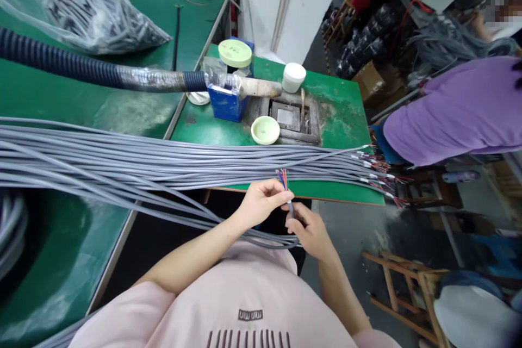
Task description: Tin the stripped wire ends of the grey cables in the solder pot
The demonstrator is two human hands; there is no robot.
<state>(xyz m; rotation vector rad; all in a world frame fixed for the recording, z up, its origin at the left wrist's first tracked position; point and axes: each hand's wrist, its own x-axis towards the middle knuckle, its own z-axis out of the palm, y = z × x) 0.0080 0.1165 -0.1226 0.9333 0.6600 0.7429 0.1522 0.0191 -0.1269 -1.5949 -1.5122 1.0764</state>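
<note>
Close to my body, both hands hold the stripped end of one grey cable (291, 210). My left hand (267, 201) pinches it where the coloured wires (283, 176), red, orange and blue-purple, fan out upward. Just below, my right hand (308, 228) closes its fingers round the grey jacket. Beyond my hands a wide bundle of grey cables (228, 160) lies across the green table, and its stripped ends (379, 171) point right with thin wires showing. A few more cables loop down toward my lap.
A ribbed black hose (155, 79) ends at a blue box (228, 103). Near it are a framed metal block (287, 115), a pale green dish (265, 130) and a white tub (293, 77). A plastic bag (93, 11) lies back left. A person in purple (457, 109) is at right.
</note>
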